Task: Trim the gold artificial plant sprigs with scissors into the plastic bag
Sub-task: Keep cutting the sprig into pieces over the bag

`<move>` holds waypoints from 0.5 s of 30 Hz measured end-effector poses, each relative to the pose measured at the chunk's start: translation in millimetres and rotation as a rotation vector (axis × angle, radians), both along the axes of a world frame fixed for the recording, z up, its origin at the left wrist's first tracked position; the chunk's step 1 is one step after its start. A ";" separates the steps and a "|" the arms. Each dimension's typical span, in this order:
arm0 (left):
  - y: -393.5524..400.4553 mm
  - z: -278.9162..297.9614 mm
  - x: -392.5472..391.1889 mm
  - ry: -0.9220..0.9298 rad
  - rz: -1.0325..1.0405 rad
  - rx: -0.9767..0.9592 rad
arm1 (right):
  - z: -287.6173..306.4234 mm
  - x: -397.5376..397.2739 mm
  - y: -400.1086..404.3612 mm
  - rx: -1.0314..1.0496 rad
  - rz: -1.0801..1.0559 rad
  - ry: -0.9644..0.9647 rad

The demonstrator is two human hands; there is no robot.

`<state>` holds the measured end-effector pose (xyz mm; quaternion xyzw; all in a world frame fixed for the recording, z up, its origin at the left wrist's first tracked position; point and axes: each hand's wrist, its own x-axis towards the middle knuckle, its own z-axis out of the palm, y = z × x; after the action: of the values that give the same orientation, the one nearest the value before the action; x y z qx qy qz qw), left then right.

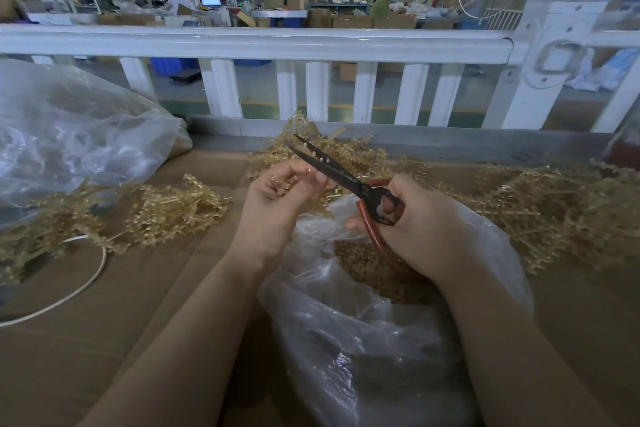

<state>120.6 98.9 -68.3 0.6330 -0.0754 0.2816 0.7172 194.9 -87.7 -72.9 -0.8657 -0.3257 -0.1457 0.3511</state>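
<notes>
My left hand [277, 204] pinches a small gold sprig [284, 183] between curled fingers, just above the mouth of the clear plastic bag [363, 340]. My right hand [415, 229] grips red-handled scissors [349, 180]; the dark blades are slightly apart and point up-left, right beside the left fingertips. Gold trimmed bits [360, 267] lie inside the bag beneath both hands.
Gold sprig piles lie at the left [166, 211], behind the hands [346, 149] and at the right [554, 211] on the cardboard-covered table [138, 322]. A large plastic bag [69, 135] sits far left, a white cable [79, 288] curves nearby, and a white railing [277, 42] stands behind.
</notes>
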 end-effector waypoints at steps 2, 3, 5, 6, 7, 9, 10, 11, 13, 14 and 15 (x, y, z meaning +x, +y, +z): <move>-0.4 0.9 -0.4 -0.002 -0.007 0.009 | 0.2 -0.1 0.5 0.003 0.009 0.017; -0.7 1.4 -0.6 -0.004 -0.009 0.022 | 0.4 -0.2 0.6 0.000 0.013 0.022; -1.3 2.6 -1.7 -0.009 -0.010 0.069 | -0.3 0.5 0.2 -0.011 0.011 0.016; -1.3 2.5 -2.1 -0.008 -0.008 0.092 | -0.9 1.1 -0.2 -0.016 0.007 0.003; -0.8 1.7 -2.0 -0.002 -0.005 0.108 | -1.1 1.2 -0.5 -0.021 0.005 -0.005; 0.5 0.0 -1.9 0.020 0.003 0.114 | -0.7 0.8 -1.1 -0.034 0.003 0.000; 0.9 -0.8 -1.9 0.034 0.009 0.109 | -0.5 0.7 -1.4 -0.044 -0.002 0.004; 1.0 -1.0 -1.8 0.048 0.014 0.101 | -0.1 0.4 -1.3 -0.053 -0.012 0.005; 1.1 -0.4 -1.9 0.058 0.003 0.065 | 1.4 -0.5 -1.2 -0.055 -0.029 0.005; 0.9 0.0 -1.9 0.059 -0.003 0.034 | 2.4 -1.0 -1.2 -0.053 -0.029 0.007; 1.2 0.1 -1.8 0.059 -0.006 0.003 | 3.2 -1.7 -1.4 -0.052 -0.026 0.010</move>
<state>118.8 100.1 -68.2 0.6419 -0.0567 0.2606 0.7189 193.2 -89.0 -69.8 -0.8794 -0.3163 -0.1374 0.3283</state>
